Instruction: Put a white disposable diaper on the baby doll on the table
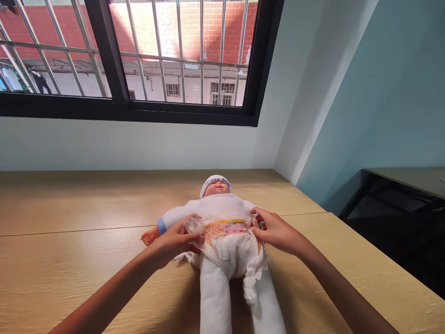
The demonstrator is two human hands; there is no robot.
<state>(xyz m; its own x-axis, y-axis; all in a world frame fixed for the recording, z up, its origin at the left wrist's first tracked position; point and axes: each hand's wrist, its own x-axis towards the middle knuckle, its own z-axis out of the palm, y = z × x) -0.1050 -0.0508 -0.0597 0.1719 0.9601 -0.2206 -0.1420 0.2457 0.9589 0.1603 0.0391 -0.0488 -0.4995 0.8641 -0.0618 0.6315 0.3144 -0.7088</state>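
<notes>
A baby doll [222,204] in white clothes and a white cap [216,180] lies on its back, legs toward me. Around its hips sits a white diaper [231,253] with an orange and yellow printed waistband. My left hand [184,239] pinches the diaper's edge at the doll's hip on the left. On the opposite hip, my right hand [273,229] has its thumb and fingers closed on the other side of the waistband. Ruffled diaper edges stick out beside both thighs. The fingertips of both hands are partly hidden by the diaper.
The doll lies on a light wooden table [86,269] with a seam running across it. Behind the table is a white wall with a black-framed, barred window [187,113]. A dark-legged table [410,178] stands at the right by the blue-green wall.
</notes>
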